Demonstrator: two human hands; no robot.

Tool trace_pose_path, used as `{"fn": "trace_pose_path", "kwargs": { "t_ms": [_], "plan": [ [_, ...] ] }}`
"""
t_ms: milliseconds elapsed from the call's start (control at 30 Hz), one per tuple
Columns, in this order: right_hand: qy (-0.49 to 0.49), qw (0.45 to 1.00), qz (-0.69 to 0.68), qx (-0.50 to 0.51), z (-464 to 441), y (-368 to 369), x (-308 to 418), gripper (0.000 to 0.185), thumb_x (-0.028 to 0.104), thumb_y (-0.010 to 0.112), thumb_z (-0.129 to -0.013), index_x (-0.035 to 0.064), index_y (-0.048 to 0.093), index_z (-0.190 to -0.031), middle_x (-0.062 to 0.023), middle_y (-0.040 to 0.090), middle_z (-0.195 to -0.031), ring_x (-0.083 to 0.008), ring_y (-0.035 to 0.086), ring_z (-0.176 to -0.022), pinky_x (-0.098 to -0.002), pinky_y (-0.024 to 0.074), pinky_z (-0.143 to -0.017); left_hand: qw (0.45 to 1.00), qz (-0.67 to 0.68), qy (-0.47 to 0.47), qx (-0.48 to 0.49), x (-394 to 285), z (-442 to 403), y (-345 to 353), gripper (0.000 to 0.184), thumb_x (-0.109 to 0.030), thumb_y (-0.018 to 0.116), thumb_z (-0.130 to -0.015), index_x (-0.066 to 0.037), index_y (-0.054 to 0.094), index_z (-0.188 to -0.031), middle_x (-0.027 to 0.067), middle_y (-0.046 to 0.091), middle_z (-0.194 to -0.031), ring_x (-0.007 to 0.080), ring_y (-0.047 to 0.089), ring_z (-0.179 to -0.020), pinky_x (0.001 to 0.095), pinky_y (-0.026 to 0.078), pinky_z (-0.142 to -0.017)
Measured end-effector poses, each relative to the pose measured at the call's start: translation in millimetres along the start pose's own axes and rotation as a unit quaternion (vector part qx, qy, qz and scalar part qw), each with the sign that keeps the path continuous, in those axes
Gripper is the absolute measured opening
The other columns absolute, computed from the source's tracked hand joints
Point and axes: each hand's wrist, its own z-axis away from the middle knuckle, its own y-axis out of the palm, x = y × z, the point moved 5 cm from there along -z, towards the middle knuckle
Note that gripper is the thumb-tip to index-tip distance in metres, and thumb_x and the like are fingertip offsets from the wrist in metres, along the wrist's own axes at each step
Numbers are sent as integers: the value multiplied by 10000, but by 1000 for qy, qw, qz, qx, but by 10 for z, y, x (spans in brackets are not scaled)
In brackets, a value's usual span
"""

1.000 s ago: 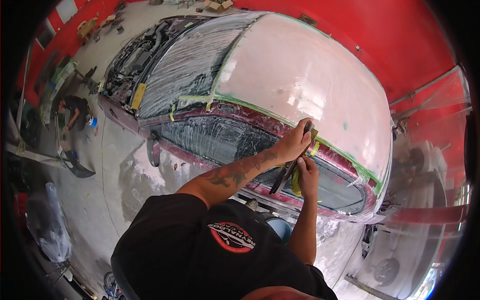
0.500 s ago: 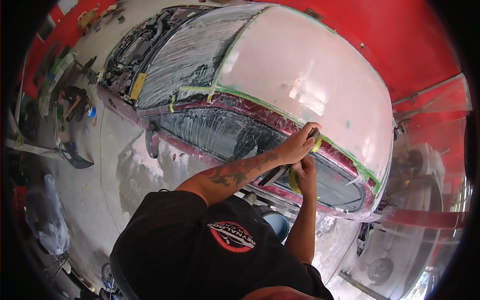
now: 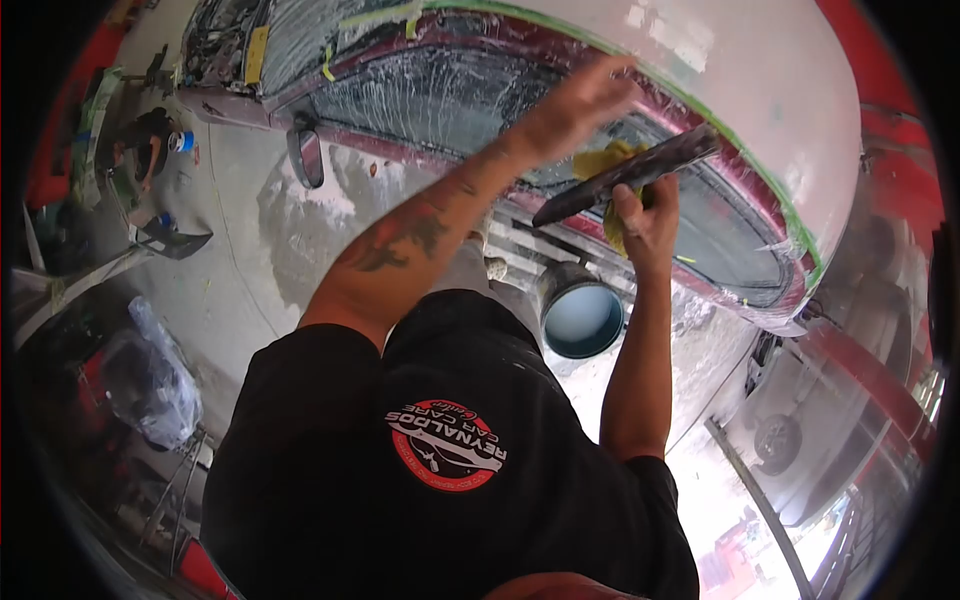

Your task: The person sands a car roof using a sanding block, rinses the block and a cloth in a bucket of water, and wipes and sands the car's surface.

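My right hand grips a long black sanding block, with the thumb against its near side. The block slants up to the right above the car's side window. Bunched behind it is a yellow cloth, which also hangs below the block by my right fingers; part of it is hidden. My left hand is off the block, blurred by motion, with its fingers stretched out over the maroon door frame and nothing visible in them. Whitish streaks cover the car's side glass. Green tape edges the pale roof.
A bucket of cloudy liquid stands on the floor by my legs, below the car's side. The side mirror juts out at left. Another person crouches farther off at left. Plastic-wrapped items stand at lower left.
My left hand has let go of the sanding block and moved up and left. The block is now in my right hand with the cloth. My view has tilted down, showing more of the bucket.
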Motion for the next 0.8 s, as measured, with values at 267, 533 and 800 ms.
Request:
{"fn": "trace_pose_path", "kwargs": {
  "t_ms": [267, 533, 800],
  "plan": [
    [18, 890, -445, 93, 305, 532, -291, 760, 437, 794, -800, -21, 546, -1354, -104, 589, -1274, -197, 560, -1168, -343, 444, -1008, 709, 630, -316, -14, 1681, 1113, 182, 945, -825, 412, -893, -120, 431, -1522, 255, 472, -1493, 458, 515, -1298, 587, 439, -1051],
    [22, 853, -355, -382, 2034, -677, -2116, 1252, 905, 566, -712, -55, 336, -1482, -293, 447, -1446, -410, 478, -1346, -579, 350, -1159, 845, 451, -250, 142, 2265, 624, 2, 666, -516, 571, -928, -47, 526, -1398, 236, 574, -1357, 393, 644, -1079, 434, 578, -776],
    [217, 627, -145, -734, 6446, 827, -3404, 892, 666, 542, -861, -2, 440, -1442, -211, 550, -1344, -308, 553, -1226, -481, 423, -1065, 815, 260, -80, 511, 2490, 126, 1008, 571, -356, 482, -969, 24, 507, -1394, 272, 615, -1291, 467, 671, -1069, 456, 644, -756]
  ]
}}
